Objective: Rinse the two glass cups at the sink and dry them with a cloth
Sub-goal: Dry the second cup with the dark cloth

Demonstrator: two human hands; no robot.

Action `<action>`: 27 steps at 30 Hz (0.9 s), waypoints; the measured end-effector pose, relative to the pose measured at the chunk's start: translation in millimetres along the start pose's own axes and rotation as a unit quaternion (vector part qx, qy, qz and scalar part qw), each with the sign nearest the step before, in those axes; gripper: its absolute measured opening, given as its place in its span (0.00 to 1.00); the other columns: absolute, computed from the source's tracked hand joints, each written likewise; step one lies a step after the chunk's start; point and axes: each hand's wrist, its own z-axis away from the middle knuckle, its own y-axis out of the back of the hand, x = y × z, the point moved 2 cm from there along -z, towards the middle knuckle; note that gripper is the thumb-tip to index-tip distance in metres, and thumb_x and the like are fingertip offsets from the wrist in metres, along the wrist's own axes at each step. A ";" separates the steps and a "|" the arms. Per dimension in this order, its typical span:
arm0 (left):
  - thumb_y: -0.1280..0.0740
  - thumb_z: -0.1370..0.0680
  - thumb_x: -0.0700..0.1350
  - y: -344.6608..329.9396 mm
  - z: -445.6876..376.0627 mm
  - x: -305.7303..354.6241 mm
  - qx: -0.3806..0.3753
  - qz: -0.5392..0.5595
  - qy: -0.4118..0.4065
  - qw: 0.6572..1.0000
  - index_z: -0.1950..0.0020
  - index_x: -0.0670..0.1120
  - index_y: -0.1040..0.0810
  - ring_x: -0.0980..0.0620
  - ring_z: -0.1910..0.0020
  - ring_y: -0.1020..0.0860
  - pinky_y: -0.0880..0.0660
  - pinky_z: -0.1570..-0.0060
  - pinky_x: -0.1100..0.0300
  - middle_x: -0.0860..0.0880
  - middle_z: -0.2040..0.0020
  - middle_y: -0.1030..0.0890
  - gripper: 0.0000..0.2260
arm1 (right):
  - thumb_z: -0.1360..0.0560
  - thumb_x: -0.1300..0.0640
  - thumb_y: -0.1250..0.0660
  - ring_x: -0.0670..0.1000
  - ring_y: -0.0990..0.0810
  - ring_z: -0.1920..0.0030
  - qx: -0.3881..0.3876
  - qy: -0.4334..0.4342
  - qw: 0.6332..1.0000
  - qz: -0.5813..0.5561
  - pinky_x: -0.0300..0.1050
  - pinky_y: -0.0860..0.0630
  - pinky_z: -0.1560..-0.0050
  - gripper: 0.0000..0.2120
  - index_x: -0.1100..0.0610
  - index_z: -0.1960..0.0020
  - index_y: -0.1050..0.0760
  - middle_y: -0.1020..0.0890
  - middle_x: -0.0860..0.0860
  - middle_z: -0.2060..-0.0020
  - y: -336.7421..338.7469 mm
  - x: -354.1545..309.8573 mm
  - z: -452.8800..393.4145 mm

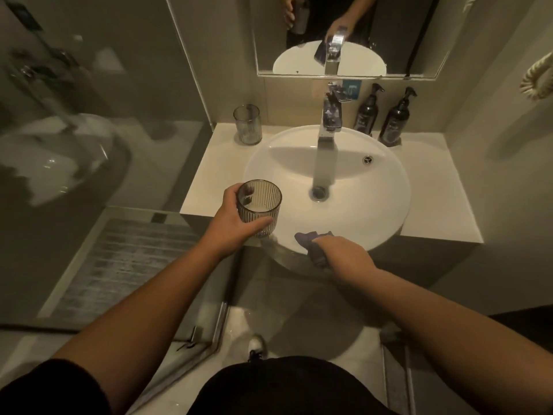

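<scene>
Nearest to us, our two bare forearms reach forward over a dark garment, and a white shoe (256, 344) shows on the pale floor between them. Our left hand (236, 223) is wrapped around a ribbed glass cup (259, 206), thumb on the far side near the rim and fingers curled across the near wall, holding it upright over the near-left edge of the round white basin (374, 187); the cup looks smoky and clear, and we cannot tell whether any water sits in it. Our right hand (341, 254) is closed around a dark purple cloth (311, 239), which bunches out of the fist and rests on the basin's near rim, just beside the cup hand but apart from it. Further in, the drain (319, 192) lies at the bowl's middle, with the chrome faucet (329, 127) rising behind it; whether water is running we cannot tell. On the white countertop (209, 175) at the far left corner stands the second ribbed glass cup (247, 124), upright and well apart from both hands. To the right of the faucet two dark pump bottles (393, 119) stand side by side against the wall. Above them the mirror (404, 37) shows our hands, the cup and the basin.
</scene>
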 end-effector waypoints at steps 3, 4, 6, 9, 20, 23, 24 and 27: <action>0.24 0.34 0.54 2.0 -1.2 -0.9 -0.009 -0.004 0.005 1.000 0.26 0.50 0.40 0.51 0.30 0.28 0.32 0.31 0.57 0.51 0.30 0.29 0.41 | 0.23 0.47 0.37 0.53 0.21 0.50 -0.037 -0.044 0.995 -0.081 0.46 0.27 0.52 0.11 0.50 0.44 0.25 0.19 0.45 0.49 29.8 4.1 3.2; 0.25 0.34 0.54 2.8 -2.5 -0.5 -0.011 -0.003 0.006 1.000 0.26 0.49 0.40 0.51 0.31 0.28 0.32 0.32 0.59 0.51 0.30 0.29 0.41 | 0.24 0.47 0.35 0.52 0.21 0.51 -0.046 -0.069 0.990 -0.116 0.46 0.25 0.52 0.09 0.50 0.47 0.23 0.19 0.46 0.51 37.4 8.5 3.2; 0.25 0.34 0.54 4.0 -6.2 -0.2 -0.018 0.001 0.008 1.000 0.25 0.49 0.40 0.51 0.30 0.29 0.32 0.33 0.60 0.51 0.30 0.29 0.41 | 0.26 0.54 0.32 0.51 0.21 0.55 -0.058 -0.102 0.976 -0.183 0.49 0.22 0.52 0.05 0.53 0.51 0.22 0.19 0.50 0.56 54.6 14.5 2.6; 0.24 0.36 0.58 6.2 -14.1 -0.9 -0.026 -0.001 0.005 1.000 0.26 0.51 0.39 0.51 0.30 0.29 0.31 0.31 0.58 0.52 0.30 0.28 0.43 | 0.27 0.63 0.33 0.52 0.21 0.58 -0.027 -0.145 0.944 -0.295 0.46 0.24 0.56 0.03 0.57 0.55 0.22 0.19 0.54 0.60 85.1 15.9 2.3; 0.22 0.29 0.50 8.2 -68.0 14.6 -0.133 -0.021 -0.057 0.989 0.25 0.56 0.40 0.54 0.32 0.31 0.30 0.35 0.63 0.54 0.29 0.31 0.38 | 0.28 0.68 0.34 0.53 0.21 0.56 0.149 -0.079 0.903 -0.395 0.48 0.19 0.59 0.10 0.56 0.51 0.23 0.21 0.55 0.58 207.2 -41.2 -20.5; 0.23 0.33 0.56 11.2 -84.0 25.4 -0.166 -0.019 -0.072 0.983 0.27 0.58 0.40 0.54 0.31 0.29 0.32 0.41 0.70 0.53 0.28 0.30 0.40 | 0.29 0.65 0.32 0.54 0.20 0.60 0.139 -0.050 0.945 -0.291 0.55 0.19 0.65 0.10 0.56 0.49 0.24 0.20 0.55 0.59 213.5 -61.7 -39.1; 0.24 0.35 0.59 12.7 -89.3 28.2 -0.171 -0.009 -0.074 0.982 0.28 0.59 0.40 0.54 0.32 0.29 0.32 0.40 0.68 0.54 0.30 0.29 0.40 | 0.28 0.64 0.32 0.54 0.20 0.60 0.134 -0.040 0.955 -0.262 0.54 0.19 0.66 0.10 0.55 0.48 0.24 0.20 0.54 0.59 211.5 -68.9 -46.0; 0.25 0.35 0.58 19.8 -101.8 33.4 -0.174 0.010 -0.086 0.981 0.27 0.56 0.38 0.53 0.31 0.29 0.31 0.33 0.60 0.54 0.30 0.29 0.39 | 0.27 0.60 0.31 0.55 0.21 0.55 0.119 0.010 0.983 -0.143 0.51 0.22 0.60 0.09 0.57 0.47 0.24 0.19 0.54 0.55 199.0 -80.1 -65.1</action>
